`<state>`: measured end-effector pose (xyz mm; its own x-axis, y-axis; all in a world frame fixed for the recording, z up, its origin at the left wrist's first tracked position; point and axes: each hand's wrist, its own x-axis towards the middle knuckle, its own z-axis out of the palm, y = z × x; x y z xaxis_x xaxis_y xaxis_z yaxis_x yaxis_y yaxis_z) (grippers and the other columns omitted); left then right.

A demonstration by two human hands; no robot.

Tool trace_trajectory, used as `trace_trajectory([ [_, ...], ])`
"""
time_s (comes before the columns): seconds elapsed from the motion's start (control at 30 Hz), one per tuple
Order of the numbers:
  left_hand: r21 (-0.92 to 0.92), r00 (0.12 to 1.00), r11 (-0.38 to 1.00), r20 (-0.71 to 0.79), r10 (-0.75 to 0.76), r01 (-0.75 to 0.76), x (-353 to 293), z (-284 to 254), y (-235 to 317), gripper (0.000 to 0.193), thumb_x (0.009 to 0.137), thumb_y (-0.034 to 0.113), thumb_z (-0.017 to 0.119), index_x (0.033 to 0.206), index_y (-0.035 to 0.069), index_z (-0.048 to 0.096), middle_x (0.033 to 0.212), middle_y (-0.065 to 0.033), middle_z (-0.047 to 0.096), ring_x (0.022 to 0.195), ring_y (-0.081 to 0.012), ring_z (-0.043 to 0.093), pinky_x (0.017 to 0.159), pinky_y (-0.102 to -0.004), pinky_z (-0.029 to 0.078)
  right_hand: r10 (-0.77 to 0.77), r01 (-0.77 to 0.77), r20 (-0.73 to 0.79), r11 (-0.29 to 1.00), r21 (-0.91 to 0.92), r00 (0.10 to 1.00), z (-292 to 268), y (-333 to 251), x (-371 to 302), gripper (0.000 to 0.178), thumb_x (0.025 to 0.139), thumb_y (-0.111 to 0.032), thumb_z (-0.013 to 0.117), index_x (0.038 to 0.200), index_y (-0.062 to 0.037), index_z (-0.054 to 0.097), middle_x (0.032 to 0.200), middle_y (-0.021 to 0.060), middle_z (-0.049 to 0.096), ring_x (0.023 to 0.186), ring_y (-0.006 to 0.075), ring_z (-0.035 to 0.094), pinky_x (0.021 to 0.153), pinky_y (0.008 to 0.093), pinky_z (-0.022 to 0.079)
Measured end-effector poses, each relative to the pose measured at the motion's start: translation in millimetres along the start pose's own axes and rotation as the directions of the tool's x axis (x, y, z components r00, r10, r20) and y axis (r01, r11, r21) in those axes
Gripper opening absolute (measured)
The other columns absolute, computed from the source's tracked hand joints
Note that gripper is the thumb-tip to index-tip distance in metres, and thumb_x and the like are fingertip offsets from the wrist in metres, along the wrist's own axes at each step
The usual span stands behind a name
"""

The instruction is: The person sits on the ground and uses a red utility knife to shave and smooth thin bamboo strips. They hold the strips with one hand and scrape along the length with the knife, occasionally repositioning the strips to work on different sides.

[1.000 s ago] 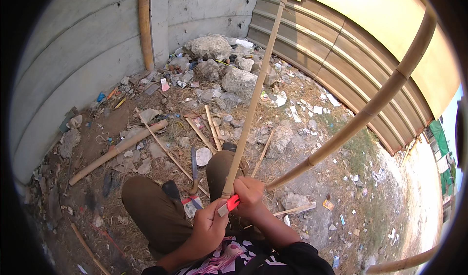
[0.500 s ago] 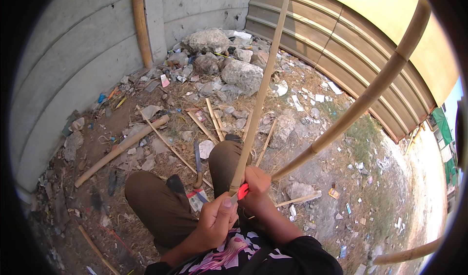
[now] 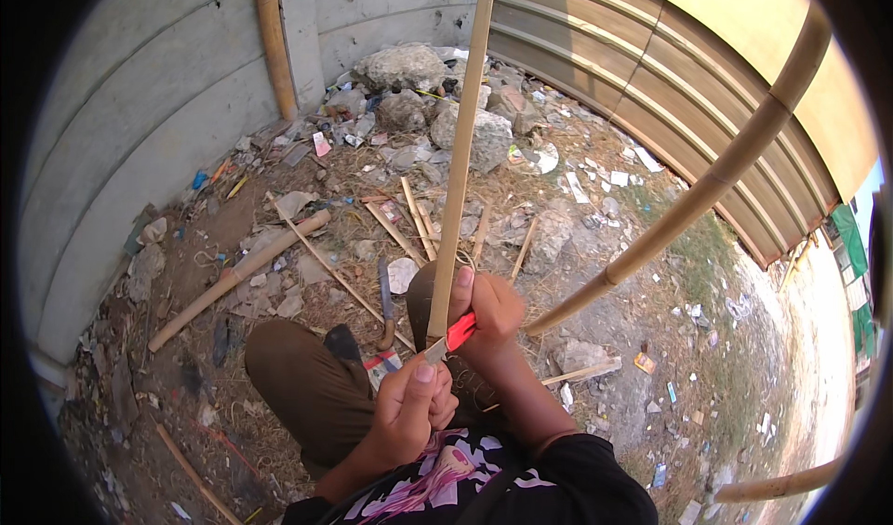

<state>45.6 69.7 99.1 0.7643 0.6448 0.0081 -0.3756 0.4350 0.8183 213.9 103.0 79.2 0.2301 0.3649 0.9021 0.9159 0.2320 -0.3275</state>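
Note:
A long, pale bamboo strip (image 3: pixel 458 153) rises nearly upright before me, its lower end between my hands. My right hand (image 3: pixel 488 311) is closed around the red handle of a small knife (image 3: pixel 460 331), the thumb against the strip's side. The knife's short blade lies across the strip near its lower end. Just below, my left hand (image 3: pixel 409 409) is closed with its thumb at the blade and the strip's end; the fingers hide most of what it grips. My knees (image 3: pixel 302 385) are bent on either side of the work.
A long-bladed knife with a curved wooden handle (image 3: pixel 385 306) lies by my foot. Bamboo slats (image 3: pixel 395 229) and a thick bamboo piece (image 3: pixel 237 281) lie on the littered ground. A bamboo pole (image 3: pixel 688 204) slants at right. Rocks (image 3: pixel 472 136) sit before concrete (image 3: pixel 139 144) and metal walls (image 3: pixel 595 46).
The strip has swung left and stands more upright. My right hand has shifted slightly up, its thumb raised along the strip. The red handle and blade show more clearly.

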Motion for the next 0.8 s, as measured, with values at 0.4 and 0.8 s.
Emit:
trace_trajectory([
  [0.4, 0.082, 0.999, 0.997, 0.032, -0.015, 0.012, 7, -11, -21, 0.035, 0.112, 0.031, 0.037, 0.088, 0.007, 0.044, 0.068, 0.0032, 0.032, 0.053, -0.0044, 0.026, 0.048, -0.0242, 0.022, 0.582, -0.554, -0.054, 0.795, 0.248, 0.811, -36, 56, 83, 0.049, 0.102, -0.019, 0.058, 0.059, -0.0050, 0.041, 0.052, -0.0039, 0.034, 0.050, 0.0059, 0.028, 0.046, 0.0324, 0.023],
  [0.8, 0.037, 0.991, 0.993, 0.072, -0.111, 0.109, 7, -8, -13, 0.030, 0.111, 0.026, 0.040, 0.094, 0.003, 0.048, 0.070, 0.0044, 0.034, 0.054, -0.0026, 0.029, 0.048, -0.0228, 0.023, 0.357, -0.417, 0.266, 0.882, 0.221, 0.895, -39, 1, 14, 0.034, 0.099, -0.008, 0.058, 0.067, 0.0012, 0.052, 0.053, 0.0073, 0.043, 0.045, 0.0138, 0.040, 0.045, 0.0324, 0.031],
])
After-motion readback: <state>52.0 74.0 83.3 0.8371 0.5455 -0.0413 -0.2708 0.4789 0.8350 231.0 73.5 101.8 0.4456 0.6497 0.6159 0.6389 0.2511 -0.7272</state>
